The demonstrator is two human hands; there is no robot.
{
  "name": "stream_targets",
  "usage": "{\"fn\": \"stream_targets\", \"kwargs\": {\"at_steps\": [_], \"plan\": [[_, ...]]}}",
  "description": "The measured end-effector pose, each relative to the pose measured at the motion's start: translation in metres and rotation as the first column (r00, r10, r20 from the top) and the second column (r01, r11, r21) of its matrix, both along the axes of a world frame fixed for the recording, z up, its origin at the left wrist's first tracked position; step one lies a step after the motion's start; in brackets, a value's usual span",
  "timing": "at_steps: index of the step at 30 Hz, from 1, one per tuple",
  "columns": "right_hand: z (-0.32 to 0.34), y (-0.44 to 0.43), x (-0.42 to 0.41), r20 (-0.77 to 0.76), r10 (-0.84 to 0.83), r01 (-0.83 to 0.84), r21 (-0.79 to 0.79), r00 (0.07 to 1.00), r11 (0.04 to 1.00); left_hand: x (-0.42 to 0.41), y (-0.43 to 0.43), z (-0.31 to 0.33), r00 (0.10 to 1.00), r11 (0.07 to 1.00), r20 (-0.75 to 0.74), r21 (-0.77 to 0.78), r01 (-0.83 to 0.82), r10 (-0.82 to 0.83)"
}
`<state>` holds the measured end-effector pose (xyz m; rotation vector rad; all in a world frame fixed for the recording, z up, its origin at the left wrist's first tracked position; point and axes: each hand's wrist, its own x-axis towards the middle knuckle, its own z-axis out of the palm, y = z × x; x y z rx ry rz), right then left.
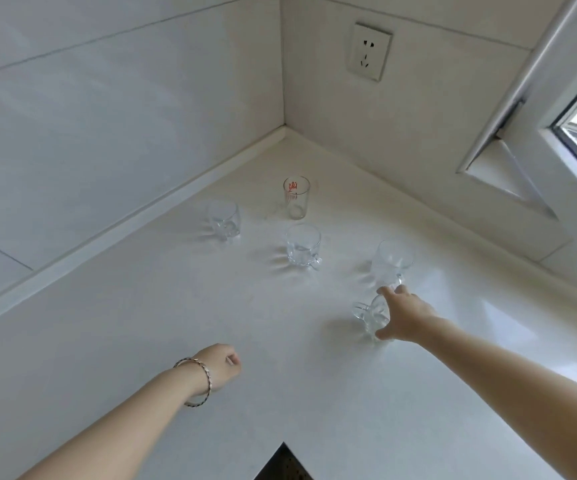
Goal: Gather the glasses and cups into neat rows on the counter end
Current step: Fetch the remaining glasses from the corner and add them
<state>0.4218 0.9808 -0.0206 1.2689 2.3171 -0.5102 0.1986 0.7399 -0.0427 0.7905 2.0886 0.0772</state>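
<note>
White counter (162, 341) running into a tiled corner. Five clear vessels upright, loosely scattered, none touching.

Tall tumbler with red print (296, 201) farthest back, nearest the corner. Handled cup (224, 219) to its left, close to the left wall's upstand. Second handled cup (303, 248) just in front of the tumbler, handle to the right. Larger glass mug (391, 264) further right, well apart from those three.

Right hand (405, 317) stretched forward, fingers and thumb wrapped round a small handled cup (370, 315) — cup on or just off the counter, cannot tell which; sits directly in front of the larger mug, near but apart.

Left hand (220, 366) curled into a loose fist above bare counter, nothing visible in it. Twisted bangle (201, 381) on that wrist.

Wall socket (370, 51) above the corner; open window frame (553, 133) at right.
</note>
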Motion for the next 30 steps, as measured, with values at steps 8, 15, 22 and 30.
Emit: {"fn": "stream_targets", "kwargs": {"at_steps": [8, 15, 22, 30], "plan": [[0.004, -0.036, -0.037, 0.02, 0.157, -0.158, 0.062, 0.987, 0.985, -0.017, -0.066, -0.004, 0.979, 0.978, -0.019, -0.033, -0.204, 0.204], [0.019, -0.143, -0.122, -0.053, 0.412, -0.412, 0.015, 0.909, 0.911, -0.016, -0.18, 0.009, 0.91, 0.911, -0.058, -0.006, -0.412, 0.411], [0.039, -0.311, -0.187, -0.116, 0.672, -0.675, 0.012, 0.732, 0.738, 0.002, -0.346, 0.017, 0.756, 0.76, -0.088, 0.03, -0.649, 0.649], [0.05, -0.542, -0.214, -0.142, 0.809, -0.819, -0.014, 0.57, 0.574, 0.043, -0.578, 0.036, 0.602, 0.61, -0.127, 0.023, -0.792, 0.788]]}}
